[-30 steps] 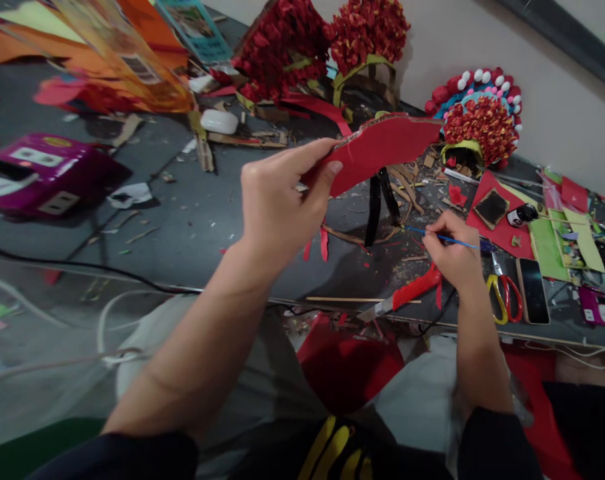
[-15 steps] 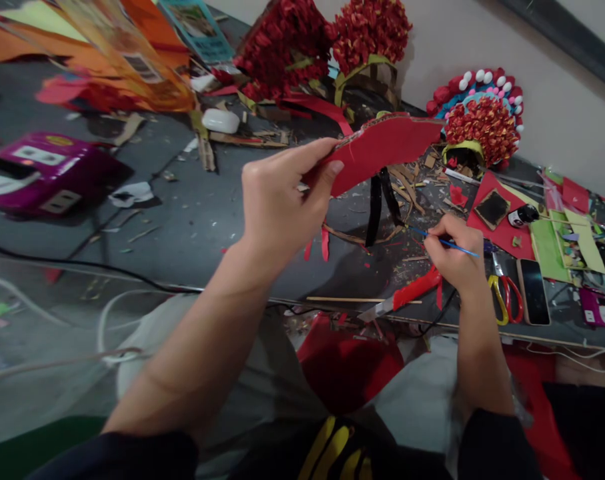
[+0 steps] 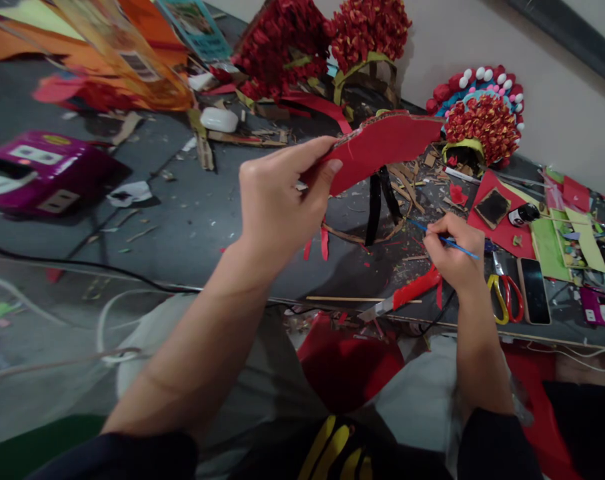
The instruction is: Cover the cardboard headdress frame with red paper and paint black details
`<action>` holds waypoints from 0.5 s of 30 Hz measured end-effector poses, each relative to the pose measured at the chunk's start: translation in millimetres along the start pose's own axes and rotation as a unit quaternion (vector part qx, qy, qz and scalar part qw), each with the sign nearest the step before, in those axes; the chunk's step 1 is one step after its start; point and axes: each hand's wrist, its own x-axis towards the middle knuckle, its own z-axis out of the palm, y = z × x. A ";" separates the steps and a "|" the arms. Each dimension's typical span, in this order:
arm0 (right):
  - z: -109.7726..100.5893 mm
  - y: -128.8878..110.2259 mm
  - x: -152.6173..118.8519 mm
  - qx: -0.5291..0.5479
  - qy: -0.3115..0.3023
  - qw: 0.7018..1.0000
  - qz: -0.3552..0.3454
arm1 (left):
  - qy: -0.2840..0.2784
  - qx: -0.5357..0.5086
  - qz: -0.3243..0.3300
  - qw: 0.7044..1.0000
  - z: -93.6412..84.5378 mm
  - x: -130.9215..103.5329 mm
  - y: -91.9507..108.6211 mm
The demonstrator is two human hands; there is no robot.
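Observation:
My left hand [image 3: 287, 197] pinches the left end of a red cardboard piece [image 3: 382, 147] and holds it raised above the table. Two black strips [image 3: 374, 210] hang below the cardboard, and a thin brown curved strip [image 3: 349, 235] shows under it. Pinched in my right hand [image 3: 455, 250] is a thin blue paintbrush [image 3: 457, 247], its tip pointing left toward the black strips. Whether the tip touches them I cannot tell. A cutter with a red handle [image 3: 416, 288] lies below, between my hands.
Right of my right hand lie scissors [image 3: 505, 290], a phone [image 3: 535, 291], a small black bottle [image 3: 523, 215] and red paper [image 3: 488, 183]. A purple device [image 3: 47, 173] stands left. Red flower-like headpieces [image 3: 372, 30] line the wall, with cardboard scraps around.
The brush tip has shifted slightly up and right, a little away from the black strip. My left hand and the red cardboard stay almost in place.

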 end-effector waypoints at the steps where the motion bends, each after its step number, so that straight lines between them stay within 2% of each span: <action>1: 0.1 0.0 0.0 -0.007 -0.003 1.000 0.000 | 0.000 -0.003 -0.005 1.000 0.0 0.0 0.5; 6: 0.9 0.2 0.2 -0.018 0.010 1.000 -0.002 | -0.012 -0.017 -0.011 1.000 -0.2 -0.4 1.4; 10: 0.9 0.5 0.4 -0.023 -0.006 1.000 -0.006 | -0.023 -0.037 -0.028 0.999 -0.7 -0.4 1.9; 15: 0.1 1.7 0.6 -0.009 0.007 1.000 -0.009 | -0.017 -0.012 -0.012 1.000 -1.0 0.2 1.7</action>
